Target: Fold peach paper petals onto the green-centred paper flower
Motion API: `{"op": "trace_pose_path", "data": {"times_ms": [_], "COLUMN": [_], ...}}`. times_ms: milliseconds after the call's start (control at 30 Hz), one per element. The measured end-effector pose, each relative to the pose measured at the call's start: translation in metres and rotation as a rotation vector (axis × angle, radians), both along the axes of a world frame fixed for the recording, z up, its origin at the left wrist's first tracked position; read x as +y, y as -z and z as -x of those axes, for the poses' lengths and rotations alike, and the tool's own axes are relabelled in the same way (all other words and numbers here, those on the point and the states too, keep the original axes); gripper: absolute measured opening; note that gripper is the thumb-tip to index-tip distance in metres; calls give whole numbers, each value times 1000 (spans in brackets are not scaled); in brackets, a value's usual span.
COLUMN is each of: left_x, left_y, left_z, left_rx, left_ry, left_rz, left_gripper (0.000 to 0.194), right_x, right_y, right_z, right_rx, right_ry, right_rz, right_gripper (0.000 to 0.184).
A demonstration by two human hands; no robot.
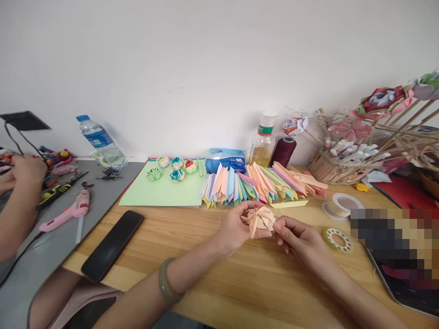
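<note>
A peach folded-paper flower (259, 218) is held over the wooden table between my two hands. My left hand (238, 228) wraps round it from the left, thumb below and fingers behind. Thumb and forefinger of my right hand (297, 237) pinch the flower's right edge. Just behind my hands lies a row of folded paper pieces (236, 185) in many colours. Several small finished paper flowers (176, 163) sit on a stack of light green paper (157, 192) at the left.
A black phone (112, 246) lies front left, a tape roll (338, 240) and ribbon spool (343, 205) at right. Behind stand a tissue pack (225, 160), bottle (263, 144) and thread cone (284, 151). A co-worker's hand (29, 171) is far left, near a pink glue gun (66, 214).
</note>
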State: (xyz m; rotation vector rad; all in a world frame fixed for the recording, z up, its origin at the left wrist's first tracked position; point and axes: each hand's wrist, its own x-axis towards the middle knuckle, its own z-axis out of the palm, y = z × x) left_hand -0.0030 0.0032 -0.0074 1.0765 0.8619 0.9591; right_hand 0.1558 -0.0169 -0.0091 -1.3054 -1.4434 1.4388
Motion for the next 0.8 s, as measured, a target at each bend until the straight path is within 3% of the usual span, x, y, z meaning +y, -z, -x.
{"op": "trace_pose_path", "data": {"times_ms": [133,233,300,367,467,567,800], "left_x": [1,0,-3,-5,-8,-8,-7], "left_y": [0,3,6,9,8,3,-1], "left_z": [2,3,3,3,4,5,3], "left_rx": [264,432,460,470,514,502,416], "left_ry": [-101,-119,-59,17,145,218,47], "left_rz": [-248,-320,-269,-242,-256,-262,-329], "left_gripper": [46,49,59,59,46,39,23], "right_x": [5,4,1,-3,-5,-4,0], "right_y": [3,0,-3,-7,-11,-11,-5], "right_z": [-7,-10,-8,-5,0,1,-1], "right_rx": [-190,-290,-332,-346,-346,-337,-253], "right_ry": [143,262,182,42,-65,-30,47], "right_rz": [-91,-354,-513,-566,-494,-396,-253], "right_gripper": [30,22,27,29,19,20,25]}}
